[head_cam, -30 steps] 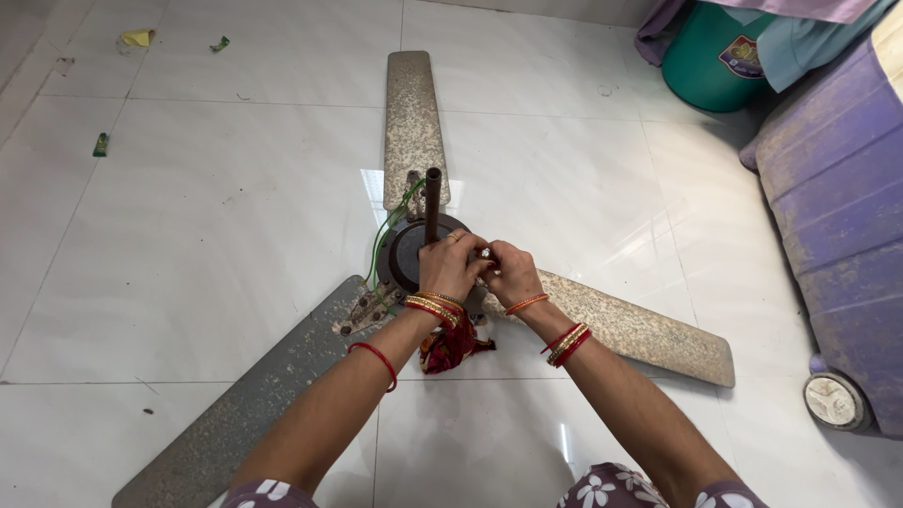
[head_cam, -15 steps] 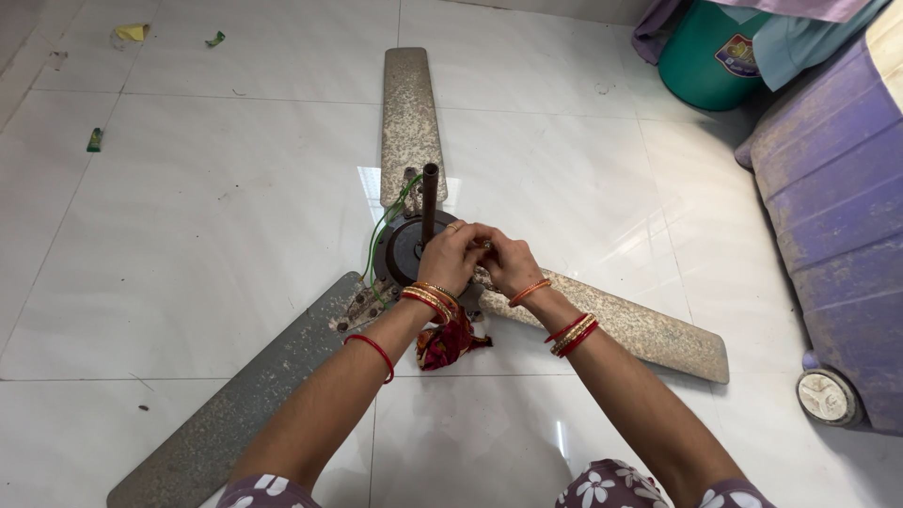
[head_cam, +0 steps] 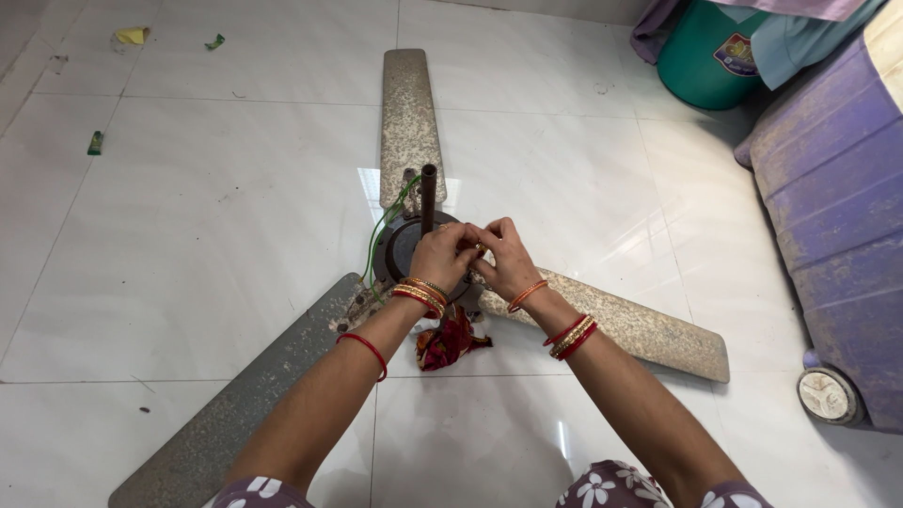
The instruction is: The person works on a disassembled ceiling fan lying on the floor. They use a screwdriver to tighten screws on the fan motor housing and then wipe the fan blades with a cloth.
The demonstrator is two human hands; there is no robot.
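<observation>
Rusty ceiling fan [head_cam: 411, 122] (three blades), left hand [head_cam: 442, 256], right hand [head_cam: 505, 259] pinching at hub, grip unclear

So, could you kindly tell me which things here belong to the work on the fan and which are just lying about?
In hand:
- ceiling fan, on the floor
- left hand and right hand, meeting at the fan's hub
- red cloth under the wrists

Lying about:
- green bucket
- purple drum
- scraps on the tiles

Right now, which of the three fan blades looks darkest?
The blade at lower left, running toward the bottom-left corner under the left hand's forearm: dark grey. The far blade and the lower-right blade are pale, speckled beige.
</observation>
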